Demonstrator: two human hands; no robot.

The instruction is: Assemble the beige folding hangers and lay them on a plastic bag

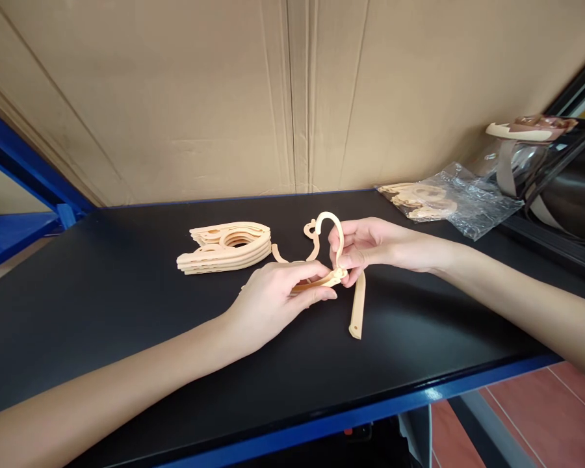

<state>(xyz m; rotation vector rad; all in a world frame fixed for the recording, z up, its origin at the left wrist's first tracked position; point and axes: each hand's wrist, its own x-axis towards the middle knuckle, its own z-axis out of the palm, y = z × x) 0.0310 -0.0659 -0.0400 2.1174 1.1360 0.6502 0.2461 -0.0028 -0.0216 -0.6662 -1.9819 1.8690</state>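
A cream-coloured plastic folding hanger is between my two hands, its curved hook pointing up. My left hand is closed on one arm of it, thumb below and fingers above. At the joint under the hook, the fingers of my right hand pinch the hanger. Another flat arm slants down below my right hand; its link to the joint is hidden by my fingers. Behind my hands lie curved cream pieces, partly covered. A neat stack of folded hangers rests to the left of them.
The black tabletop has a blue front edge. Cardboard stands along the back. Toward the right rear lie more cream parts with a clear plastic bag, beside a dark object with straps.
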